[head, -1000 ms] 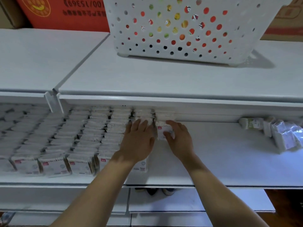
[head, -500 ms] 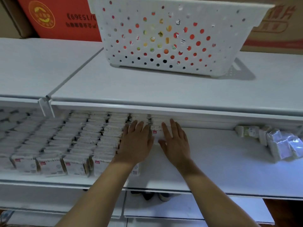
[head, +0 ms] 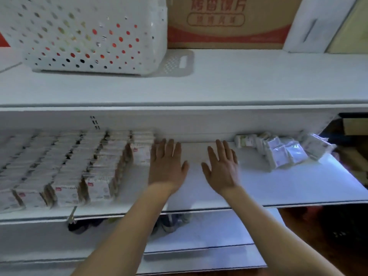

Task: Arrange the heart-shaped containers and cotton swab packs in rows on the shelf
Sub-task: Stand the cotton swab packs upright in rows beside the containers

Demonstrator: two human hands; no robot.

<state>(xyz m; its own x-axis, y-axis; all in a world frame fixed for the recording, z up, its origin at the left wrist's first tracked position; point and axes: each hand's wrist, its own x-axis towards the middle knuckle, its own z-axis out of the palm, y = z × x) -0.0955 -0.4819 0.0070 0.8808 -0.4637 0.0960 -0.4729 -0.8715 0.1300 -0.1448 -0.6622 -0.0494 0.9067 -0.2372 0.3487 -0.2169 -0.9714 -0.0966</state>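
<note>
Both hands, left hand (head: 167, 166) and right hand (head: 222, 168), hover fingers straight over bare shelf (head: 278, 186) between cotton swab packs (head: 83, 166) and loose packets (head: 282, 152).

Two bare forearms are being shown, with no sleeve reaching the wrists. Nothing is being worn on the left grip (head: 167, 166) or the right grip (head: 222, 169): their fingers are being seen unadorned.

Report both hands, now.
Left hand: open, fingers straight, holding nothing.
Right hand: open, fingers straight, holding nothing.
</note>
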